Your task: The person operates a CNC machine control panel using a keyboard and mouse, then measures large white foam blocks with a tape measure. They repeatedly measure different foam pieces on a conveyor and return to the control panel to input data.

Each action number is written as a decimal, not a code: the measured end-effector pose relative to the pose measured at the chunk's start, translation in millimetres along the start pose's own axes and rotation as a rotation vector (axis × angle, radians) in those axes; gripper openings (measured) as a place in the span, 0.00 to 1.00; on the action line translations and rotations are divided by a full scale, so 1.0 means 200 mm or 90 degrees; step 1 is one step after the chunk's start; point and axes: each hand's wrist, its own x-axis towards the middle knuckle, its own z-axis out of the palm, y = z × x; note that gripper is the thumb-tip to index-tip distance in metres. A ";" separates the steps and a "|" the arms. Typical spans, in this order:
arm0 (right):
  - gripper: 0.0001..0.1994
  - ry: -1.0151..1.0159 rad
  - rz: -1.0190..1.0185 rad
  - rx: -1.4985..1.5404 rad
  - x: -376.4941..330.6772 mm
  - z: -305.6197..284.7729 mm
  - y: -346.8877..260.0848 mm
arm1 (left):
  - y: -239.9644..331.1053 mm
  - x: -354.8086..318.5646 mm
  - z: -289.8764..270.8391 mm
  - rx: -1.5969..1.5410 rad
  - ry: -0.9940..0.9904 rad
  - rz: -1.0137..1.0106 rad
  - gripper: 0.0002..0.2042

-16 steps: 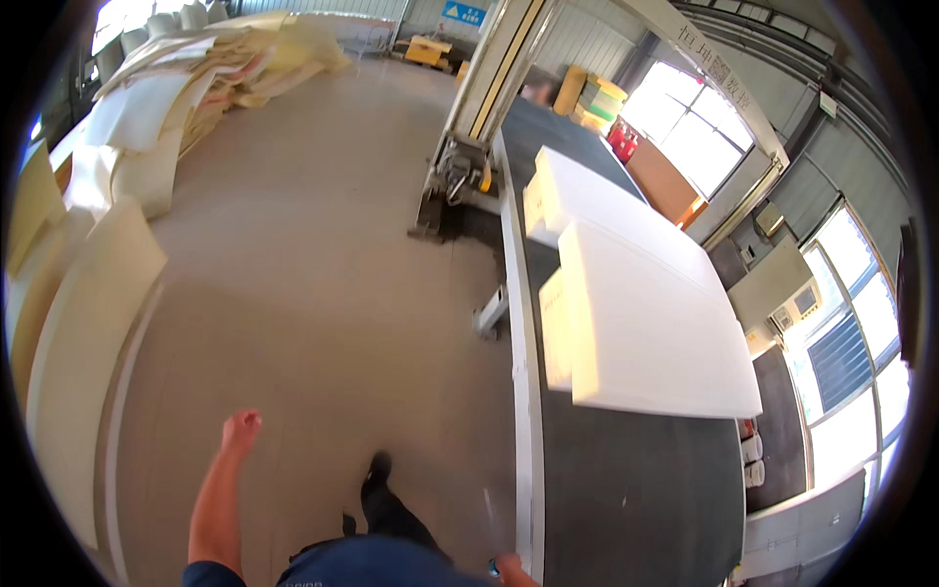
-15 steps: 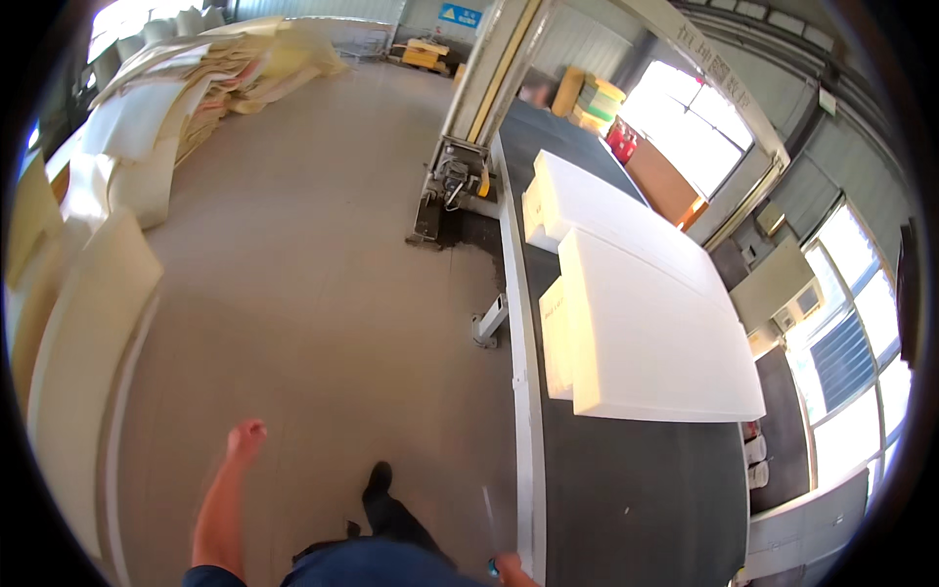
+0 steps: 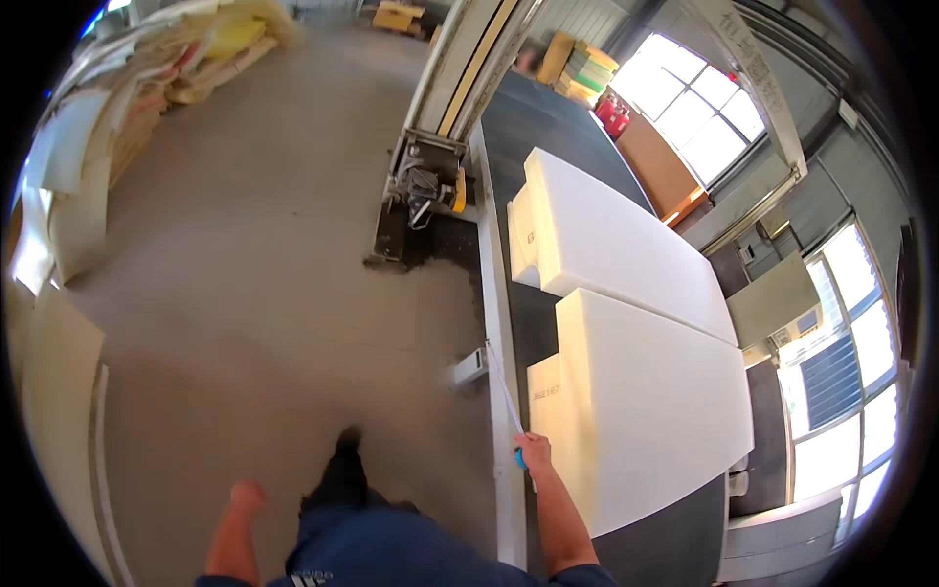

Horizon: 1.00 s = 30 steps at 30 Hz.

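Note:
My right hand (image 3: 534, 451) is closed around a small blue tape measure (image 3: 519, 457), at the near-left edge of the long table. From it a thin pale tape (image 3: 505, 387) runs out toward the far side, over the table's light rail. To the right of this hand lies the nearer foam block (image 3: 657, 406), large and white, with a stepped, cream-coloured end. Just past it rests a similar foam block (image 3: 626, 230). My left hand (image 3: 249, 497) hangs low over the floor, slightly blurred, its fingers curled with nothing visible in them.
The dark-topped table (image 3: 665, 548) bears both blocks. An upright machine frame (image 3: 460, 88) spans it, with a motor unit (image 3: 427, 191) beside the table. A table foot (image 3: 469, 368) juts into the walkway. Foam sheets (image 3: 88, 147) are heaped along the left.
My right hand has come up from the lower edge with the tape measure, and more tape shows. The blocks and machine frame appear nearer as I move forward. My left hand has lowered.

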 end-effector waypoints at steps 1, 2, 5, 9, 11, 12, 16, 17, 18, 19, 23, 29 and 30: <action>0.09 0.007 0.017 -0.003 0.07 -0.06 -0.02 | 0.13 0.15 -0.11 -0.042 0.010 0.006 0.21; 0.09 0.007 0.014 -0.003 0.21 -0.09 -0.11 | 0.25 0.26 -0.21 -0.095 0.023 0.002 0.21; 0.08 0.005 0.033 -0.056 0.55 -0.24 -0.30 | 0.88 0.50 -0.87 -0.134 0.119 0.037 0.22; 0.10 -0.030 0.029 -0.089 1.14 -0.43 -0.75 | 1.49 0.87 -1.48 -0.231 0.180 0.139 0.20; 0.12 -0.055 0.022 -0.152 1.53 -0.50 -0.94 | 1.71 1.12 -1.67 -0.249 0.184 0.132 0.20; 0.13 -0.048 0.004 -0.206 1.72 -0.50 -1.00 | 1.80 1.21 -1.71 -0.256 0.180 0.125 0.20; 0.15 -0.077 -0.039 -0.510 2.57 -0.51 -1.60 | 2.13 1.38 -1.72 -0.233 0.099 0.018 0.21; 0.14 -0.067 -0.024 -0.473 2.67 -0.52 -1.90 | 2.27 1.42 -1.75 -0.215 0.089 0.023 0.22; 0.15 -0.052 -0.006 -0.496 2.83 -0.54 -1.99 | 2.39 1.43 -1.79 -0.188 0.067 0.032 0.22; 0.15 -0.045 0.012 -0.525 2.99 -0.55 -2.06 | 2.50 1.44 -1.83 -0.209 0.049 0.032 0.24; 0.16 0.013 -0.032 -0.658 3.67 -0.43 -2.44 | 2.91 1.67 -1.88 -0.219 -0.062 -0.005 0.35; 0.16 -0.038 -0.052 -0.851 4.56 -0.02 -3.00 | 3.22 2.24 -1.96 -0.168 -0.081 -0.010 0.35; 0.16 -0.035 -0.066 -0.876 4.70 0.05 -3.02 | 3.24 2.33 -1.94 -0.206 -0.079 -0.037 0.33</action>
